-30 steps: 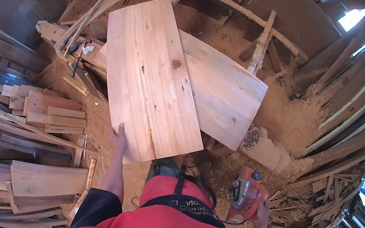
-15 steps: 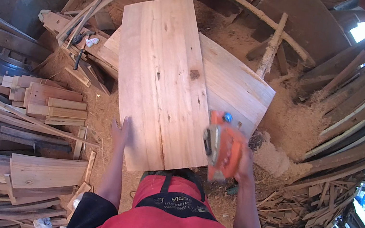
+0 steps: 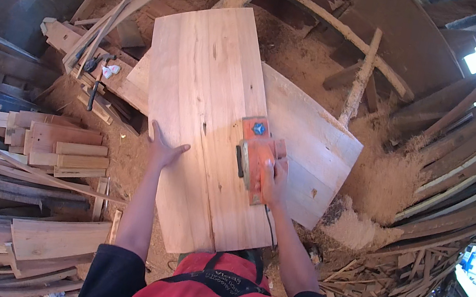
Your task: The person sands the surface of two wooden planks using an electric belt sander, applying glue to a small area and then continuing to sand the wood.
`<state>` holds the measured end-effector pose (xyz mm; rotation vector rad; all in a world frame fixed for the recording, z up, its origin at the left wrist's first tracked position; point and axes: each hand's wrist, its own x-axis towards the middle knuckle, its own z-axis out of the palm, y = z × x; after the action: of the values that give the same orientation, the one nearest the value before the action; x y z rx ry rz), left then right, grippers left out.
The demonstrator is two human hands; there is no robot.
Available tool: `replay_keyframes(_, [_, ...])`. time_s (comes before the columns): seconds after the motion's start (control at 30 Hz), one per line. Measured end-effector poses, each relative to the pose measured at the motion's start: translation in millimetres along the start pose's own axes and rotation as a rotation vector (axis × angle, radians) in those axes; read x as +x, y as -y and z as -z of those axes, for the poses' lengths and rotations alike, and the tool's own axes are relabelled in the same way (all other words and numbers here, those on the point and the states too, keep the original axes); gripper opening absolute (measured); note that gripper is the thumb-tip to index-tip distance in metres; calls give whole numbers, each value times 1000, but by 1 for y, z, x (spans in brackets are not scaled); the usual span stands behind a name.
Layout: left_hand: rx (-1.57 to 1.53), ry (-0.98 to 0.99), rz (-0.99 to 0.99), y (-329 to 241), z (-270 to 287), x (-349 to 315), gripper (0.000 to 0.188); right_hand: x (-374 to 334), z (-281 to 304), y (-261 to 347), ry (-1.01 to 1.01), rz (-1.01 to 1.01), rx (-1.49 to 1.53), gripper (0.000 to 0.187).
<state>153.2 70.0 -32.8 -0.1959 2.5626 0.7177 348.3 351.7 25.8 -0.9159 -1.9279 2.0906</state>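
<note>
In front of me lies a long pale wooden panel (image 3: 199, 78), with dark knots and a crack running toward its near end. Beneath it, a second wooden panel (image 3: 309, 142) juts out to the right at an angle. My right hand (image 3: 271, 183) grips an orange electric planer (image 3: 259, 152) with a blue front knob. The planer sits on the upper panel near its right edge, its cord trailing toward me. At the left edge of that panel my left hand (image 3: 165, 147) rests, thumb spread over the top and fingers along the side.
A hammer (image 3: 94, 91) and a white crumpled bit lie on the bench at the left. Stacked cut boards (image 3: 70, 144) stand left of me. Long planks (image 3: 471, 164) curve along the right, above a heap of offcuts (image 3: 393, 278). Sawdust (image 3: 386, 174) covers the ground.
The planer in my right hand has come from beyond the panel's right edge onto its surface, moving left and away from me. My left hand has shifted slightly farther along the left edge.
</note>
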Motion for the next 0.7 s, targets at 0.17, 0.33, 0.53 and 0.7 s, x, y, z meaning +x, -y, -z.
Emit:
replay_keyframes(0.17, [23,-3,15,1,-2,6,155,30,-11,9,-58,156,-136,39])
replay_keyframes(0.33, [13,-6,-8,-3,-3,2,155,129,-35,36,-109,279,-298,43])
replay_keyframes(0.53, [6,-57,-42,18,-14,17,155,46,-11,6,-17,133,-54,41])
replay_keyframes(0.7, [-41,21,17,6,-9,13,156,17,0,-4,-20,9,-51,40])
